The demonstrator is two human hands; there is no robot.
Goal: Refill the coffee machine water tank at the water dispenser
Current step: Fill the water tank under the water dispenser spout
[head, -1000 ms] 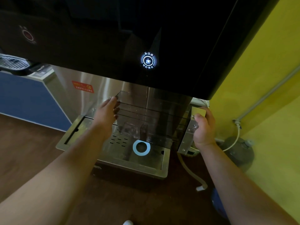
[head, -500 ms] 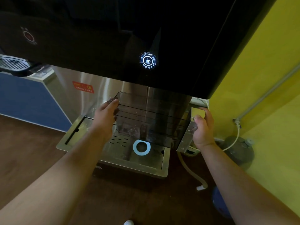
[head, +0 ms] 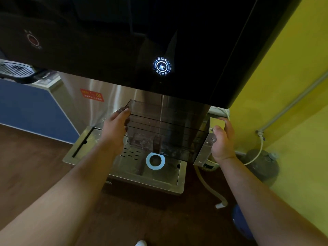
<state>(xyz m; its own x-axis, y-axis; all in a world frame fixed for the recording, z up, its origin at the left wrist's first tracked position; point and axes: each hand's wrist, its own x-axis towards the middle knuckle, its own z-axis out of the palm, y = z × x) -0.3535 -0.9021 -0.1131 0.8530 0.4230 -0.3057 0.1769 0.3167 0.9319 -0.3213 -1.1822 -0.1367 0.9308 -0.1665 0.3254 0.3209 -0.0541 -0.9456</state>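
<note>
I'm looking down at the water dispenser (head: pixel 142 41), its black glossy front filling the top of my view, with a lit round cup button (head: pixel 161 66) glowing on it. To my right there's a yellow wall (head: pixel 284 103) with a grey pipe (head: pixel 300 96) running up it, a white hose (head: pixel 209 185) trailing over the brown floor (head: pixel 26 166), and a dark round canister (head: pixel 260 166) by the wall. The black front overhangs the clear water tank (head: pixel 165 132), hiding its far top edge. I've got the tank held level above the steel drip tray (head: pixel 147 181), its open top up and its long axis running left to right. My left hand (head: pixel 113 132) is pressed flat on its left end; my right hand (head: pixel 221 141) is clamped on the metal plate at its right end. A blue ring (head: pixel 155 160) sits on the tray just under it.
</note>
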